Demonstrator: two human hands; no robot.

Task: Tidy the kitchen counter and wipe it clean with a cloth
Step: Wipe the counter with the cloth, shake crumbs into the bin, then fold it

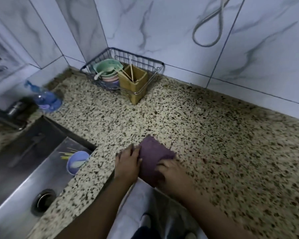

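I had the purple cloth (154, 157) folded at the counter's (214, 135) front edge beside the sink (29, 169), left hand (128, 163) flat against it, right hand (173, 171) pressing (fingers uncurled), judging that firm, overlapping strokes toward the back corner would wipe best.

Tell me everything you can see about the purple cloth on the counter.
The purple cloth is a dull violet, soft-looking fabric with a nubbly texture, folded into a thick, roughly rectangular pad. It lies flat on the speckled granite kitchen counter near its front edge, right of the steel sink. The left hand rests on its left side with straight fingers; the right hand covers its near right corner. Its far corner is uncovered.
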